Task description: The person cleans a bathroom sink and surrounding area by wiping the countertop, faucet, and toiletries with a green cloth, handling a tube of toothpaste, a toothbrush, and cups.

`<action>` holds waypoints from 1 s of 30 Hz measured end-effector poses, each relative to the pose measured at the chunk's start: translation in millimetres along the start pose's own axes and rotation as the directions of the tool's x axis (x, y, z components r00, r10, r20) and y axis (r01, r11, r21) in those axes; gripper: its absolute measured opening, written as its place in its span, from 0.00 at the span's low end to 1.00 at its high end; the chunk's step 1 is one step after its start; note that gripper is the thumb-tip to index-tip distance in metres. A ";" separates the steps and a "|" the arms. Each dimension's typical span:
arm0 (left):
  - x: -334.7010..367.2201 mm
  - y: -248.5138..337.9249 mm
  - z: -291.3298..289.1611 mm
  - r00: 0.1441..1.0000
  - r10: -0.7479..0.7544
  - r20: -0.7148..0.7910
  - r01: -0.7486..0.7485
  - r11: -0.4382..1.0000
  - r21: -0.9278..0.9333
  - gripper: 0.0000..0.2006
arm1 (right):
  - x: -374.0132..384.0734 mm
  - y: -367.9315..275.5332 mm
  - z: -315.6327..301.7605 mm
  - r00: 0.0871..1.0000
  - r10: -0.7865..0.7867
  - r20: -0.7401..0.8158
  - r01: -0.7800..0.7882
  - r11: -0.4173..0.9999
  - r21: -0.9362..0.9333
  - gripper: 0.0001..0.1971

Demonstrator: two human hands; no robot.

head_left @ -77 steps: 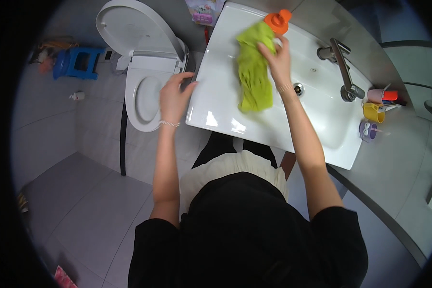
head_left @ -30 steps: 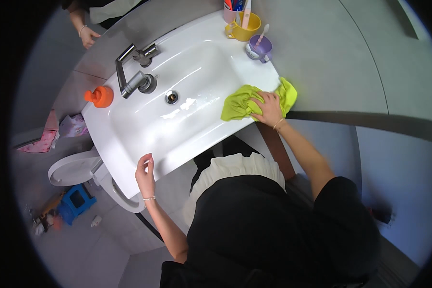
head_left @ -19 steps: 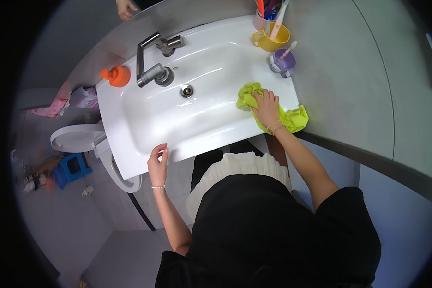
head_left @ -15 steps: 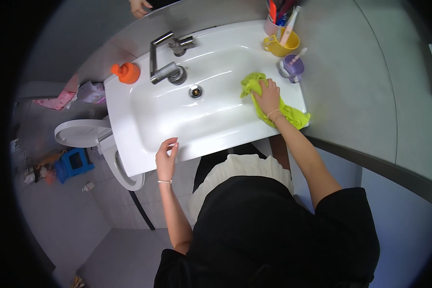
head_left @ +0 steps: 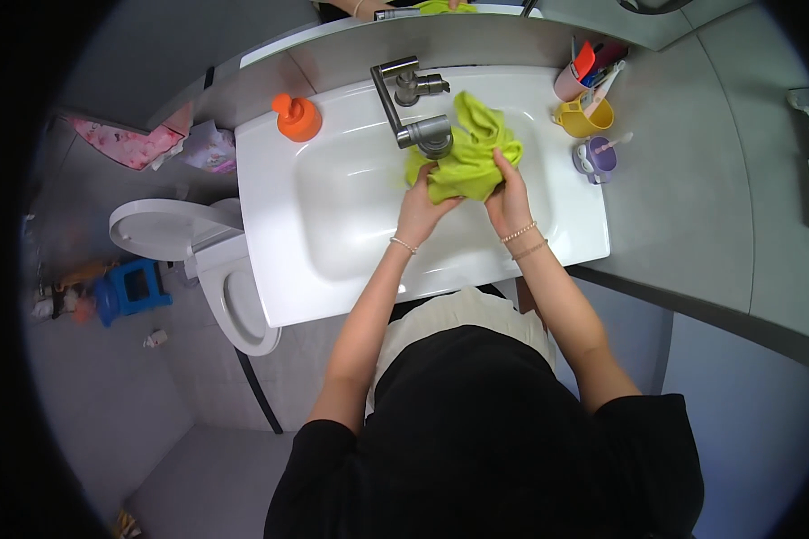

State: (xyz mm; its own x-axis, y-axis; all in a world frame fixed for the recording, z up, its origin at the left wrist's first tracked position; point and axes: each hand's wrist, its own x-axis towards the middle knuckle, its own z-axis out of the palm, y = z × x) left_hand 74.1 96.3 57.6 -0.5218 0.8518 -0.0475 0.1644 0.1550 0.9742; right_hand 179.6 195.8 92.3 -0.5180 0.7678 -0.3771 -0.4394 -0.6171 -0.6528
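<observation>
A crumpled yellow-green cloth [head_left: 470,162] is held in both hands over the white sink basin [head_left: 333,225], beside the faucet head. At its left lower edge, my left hand [head_left: 424,208] grips the cloth, the fingertips partly hidden in its folds. On the other side my right hand [head_left: 510,199] closes on it, thumb lying on top. The grey metal faucet [head_left: 393,99] has a jointed arm, whose end [head_left: 427,135] hangs right by the cloth. The drain is hidden from sight.
An orange soap bottle [head_left: 298,119] stands at the sink's back left corner. Along the right rim are a yellow mug [head_left: 587,117], a purple cup [head_left: 595,160] and a pink cup with brushes. A toilet [head_left: 243,310] with raised lid stands left. A mirror runs behind.
The cloth has moved from the sink's right rim to beside the faucet head. My left hand has come up from the front edge and taken hold of it too.
</observation>
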 end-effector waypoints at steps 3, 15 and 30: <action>0.9 -29.1 -23.5 0.999 0.045 0.019 -0.045 0.999 -0.006 0.19 | -14.0 -0.2 -4.1 1.000 0.013 -0.002 -0.013 0.953 -0.302 0.20; 18.5 -53.3 -45.9 0.974 -0.155 0.164 0.218 0.829 -0.515 0.17 | 108.8 -2.6 3.6 0.924 -0.274 0.266 0.235 -0.142 -0.961 0.24; 54.6 -49.6 -24.3 0.898 -0.396 0.194 0.436 0.738 -0.515 0.22 | 140.9 14.7 14.3 0.895 -0.350 0.276 0.293 -0.003 -0.956 0.16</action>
State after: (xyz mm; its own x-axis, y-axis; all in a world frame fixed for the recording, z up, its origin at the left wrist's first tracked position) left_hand 17.1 122.9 12.1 -0.3711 0.8003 -0.4709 -0.5372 0.2286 0.8119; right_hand 89.6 292.5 39.0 -0.5122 0.8558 0.0720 0.5512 0.3919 -0.7367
